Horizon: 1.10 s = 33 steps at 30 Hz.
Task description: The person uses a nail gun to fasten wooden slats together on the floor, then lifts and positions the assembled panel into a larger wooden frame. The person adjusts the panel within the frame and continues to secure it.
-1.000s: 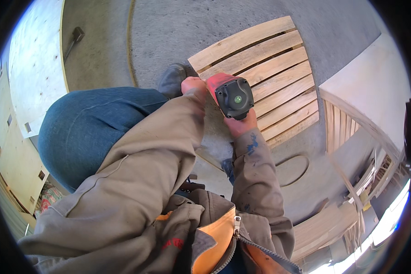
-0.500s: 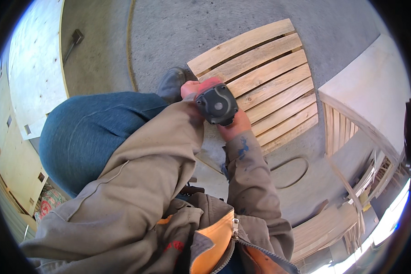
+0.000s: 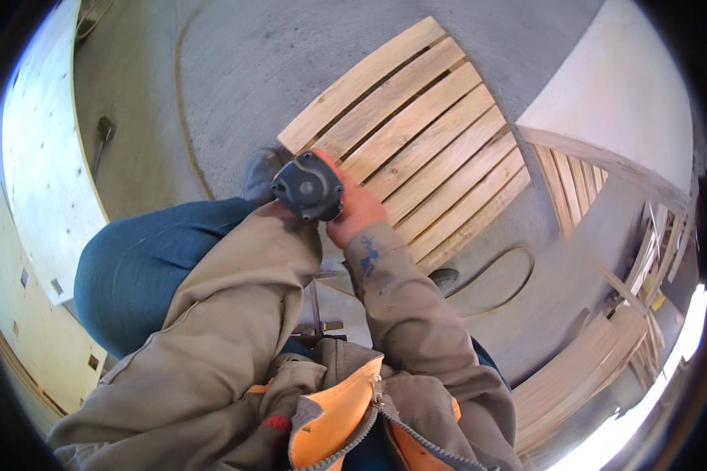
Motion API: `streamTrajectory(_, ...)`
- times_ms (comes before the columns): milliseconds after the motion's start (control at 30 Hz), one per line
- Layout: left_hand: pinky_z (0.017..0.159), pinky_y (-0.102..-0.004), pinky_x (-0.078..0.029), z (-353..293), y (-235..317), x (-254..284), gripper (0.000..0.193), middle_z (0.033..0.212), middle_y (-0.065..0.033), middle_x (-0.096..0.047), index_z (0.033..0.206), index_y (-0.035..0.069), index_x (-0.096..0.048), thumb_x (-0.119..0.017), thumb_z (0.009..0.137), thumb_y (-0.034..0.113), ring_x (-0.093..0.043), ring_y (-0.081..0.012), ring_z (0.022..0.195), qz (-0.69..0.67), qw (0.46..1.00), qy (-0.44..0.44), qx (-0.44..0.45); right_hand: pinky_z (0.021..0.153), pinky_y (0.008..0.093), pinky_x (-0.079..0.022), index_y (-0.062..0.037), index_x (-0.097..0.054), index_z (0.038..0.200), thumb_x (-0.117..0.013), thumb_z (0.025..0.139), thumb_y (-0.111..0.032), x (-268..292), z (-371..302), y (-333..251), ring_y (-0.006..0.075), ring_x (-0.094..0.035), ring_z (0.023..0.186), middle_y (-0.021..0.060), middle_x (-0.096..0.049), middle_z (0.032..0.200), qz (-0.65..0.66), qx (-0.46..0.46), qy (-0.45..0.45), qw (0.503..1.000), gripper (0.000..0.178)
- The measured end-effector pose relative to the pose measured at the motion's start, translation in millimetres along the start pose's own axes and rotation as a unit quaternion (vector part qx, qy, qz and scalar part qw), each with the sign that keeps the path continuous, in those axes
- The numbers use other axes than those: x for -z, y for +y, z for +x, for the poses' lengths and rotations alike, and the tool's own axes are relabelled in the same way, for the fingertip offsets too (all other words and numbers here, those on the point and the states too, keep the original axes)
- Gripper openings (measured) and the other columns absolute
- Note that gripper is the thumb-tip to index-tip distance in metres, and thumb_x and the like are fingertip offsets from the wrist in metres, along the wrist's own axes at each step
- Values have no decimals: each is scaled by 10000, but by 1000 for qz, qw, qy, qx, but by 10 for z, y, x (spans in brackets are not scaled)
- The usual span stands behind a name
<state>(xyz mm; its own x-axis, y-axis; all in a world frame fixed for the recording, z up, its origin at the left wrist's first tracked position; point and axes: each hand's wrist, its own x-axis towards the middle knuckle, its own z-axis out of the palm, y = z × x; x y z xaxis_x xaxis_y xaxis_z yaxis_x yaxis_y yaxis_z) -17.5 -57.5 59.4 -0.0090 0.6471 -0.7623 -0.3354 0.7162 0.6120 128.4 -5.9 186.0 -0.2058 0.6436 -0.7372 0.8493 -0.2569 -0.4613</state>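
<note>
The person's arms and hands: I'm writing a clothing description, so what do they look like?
Both the left sleeve and right sleeve are long, creased and grey-brown. The right one bears blue splotches near its cuff; the left shows a stitched seam. The right hand has no glove. The left hand is too hidden to describe.

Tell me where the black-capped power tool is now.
In the head view, the tool is just left of centre, gripped in the right hand, beside the left edge of the slatted pale-wood panel.
</note>
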Motion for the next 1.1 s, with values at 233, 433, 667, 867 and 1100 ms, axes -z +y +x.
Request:
streamTrajectory(233,709,-317,-555,141,-126,181,198,921,-106,-717,996,39,-696,-634,948,221,-688,-183,828,527,850,0,-21,958,462,-522,-63,-318,1530,-640,805,-149,60,-90,-55,402,-629,1141,225,-641,1241,37,-9,12,999,798)
streamTrajectory(433,701,-317,-555,651,-1,66,194,938,-97,-707,1012,48,-681,-593,980,219,-685,-184,844,823,553,-26,-126,973,465,-512,-89,-299,1558,-637,806,-150,-57,-200,379,399,-621,1166,223,-627,1258,110,20,36,993,826)
streamTrajectory(667,758,-304,-549,1389,-783,679,203,1017,-14,-710,1086,85,-661,-578,1018,258,-681,-139,913,609,779,104,-105,912,377,-542,-162,-652,1271,-735,800,-103,299,-879,984,349,-683,1083,163,-722,1105,199,37,207,957,481)
streamTrajectory(867,812,-326,-536,838,-26,-212,245,1035,-104,-717,1041,28,-695,-718,907,232,-681,-209,945,233,920,314,-7,853,398,-556,-147,-685,1210,-689,777,-50,599,-1370,1607,357,-711,991,165,-745,1017,184,-95,277,938,444)
streamTrajectory(1100,962,-393,-504,1085,876,-1284,324,1133,-158,-702,1041,26,-727,-768,824,262,-653,-296,1092,367,862,192,-292,800,369,-553,-69,-724,1049,-670,755,-37,857,-1366,2018,284,-734,924,138,-755,922,273,-59,367,887,301)
